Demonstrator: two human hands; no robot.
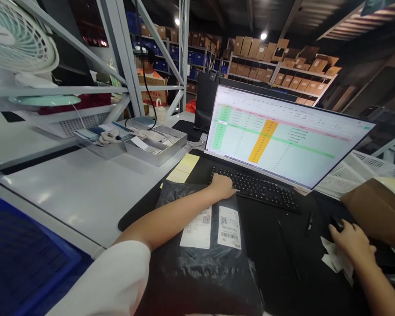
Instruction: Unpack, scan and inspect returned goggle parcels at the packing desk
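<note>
One black parcel (pixel 213 276) with two labels (pixel 229 228) lies under your left forearm (pixel 171 219). Your right hand (pixel 352 243) curves its fingers around one mouse (pixel 337 225); your left hand (pixel 222 186), fingers loosely bent, touches one keyboard (pixel 263 188) below one monitor (pixel 283 136).

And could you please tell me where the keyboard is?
In the head view, the keyboard lies right of centre, just in front of the monitor, with the left hand at its left end.

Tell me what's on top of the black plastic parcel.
Two white printed paper labels lie on the black plastic parcel. The bare left forearm passes above, covering part of one label. Anything inside the parcel is hidden by its opaque wrapping.
</note>
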